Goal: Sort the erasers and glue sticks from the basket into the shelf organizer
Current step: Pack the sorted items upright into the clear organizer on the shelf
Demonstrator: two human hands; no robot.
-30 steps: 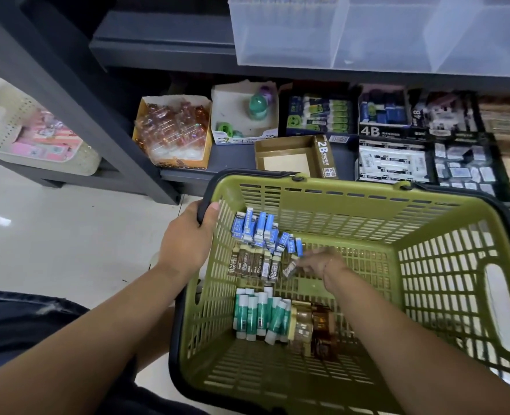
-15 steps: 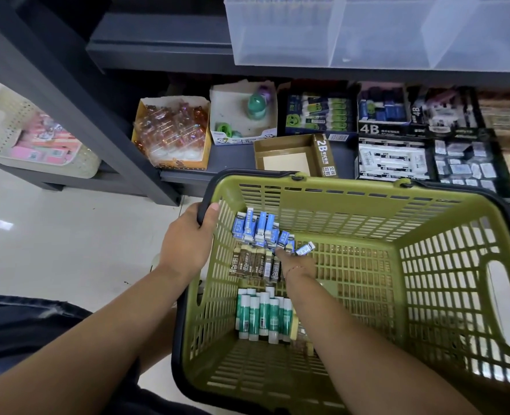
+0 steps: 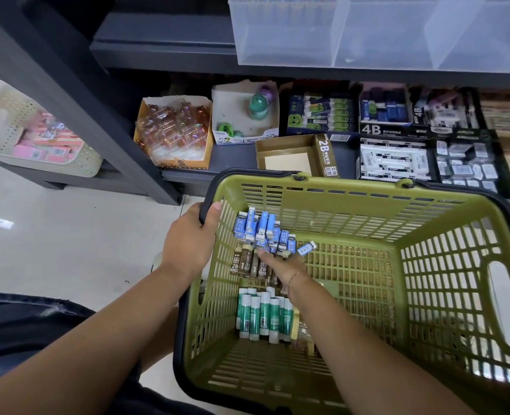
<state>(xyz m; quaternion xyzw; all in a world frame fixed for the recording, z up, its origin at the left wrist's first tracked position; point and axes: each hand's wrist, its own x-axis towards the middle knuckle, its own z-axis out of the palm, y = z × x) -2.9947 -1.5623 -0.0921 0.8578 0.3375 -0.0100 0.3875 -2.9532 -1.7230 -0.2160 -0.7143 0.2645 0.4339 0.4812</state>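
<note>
A green basket (image 3: 367,196) with a black handle is tilted in front of the shelf. My left hand (image 3: 187,244) grips its left rim and handle. Inside lie a pile of blue erasers (image 3: 256,226), a row of brown 2B erasers (image 3: 244,262) and a bunch of green-and-white glue sticks (image 3: 259,316). My right hand (image 3: 283,266) reaches into the basket over the brown erasers, with its fingers curled on the near edge of the blue pile. One blue eraser (image 3: 306,248) lies loose just right of the fingertips.
An open brown 2B box (image 3: 289,158) with nothing in it sits on the low shelf just beyond the basket, among boxes of 4B erasers (image 3: 394,163) and glue sticks (image 3: 322,115). Clear plastic bins (image 3: 367,31) stand on the shelf above. A white basket (image 3: 38,136) sits at the left.
My right hand moved from the middle of the basket floor left and forward to the blue eraser pile, then stayed there. The left hand kept its grip on the rim.
</note>
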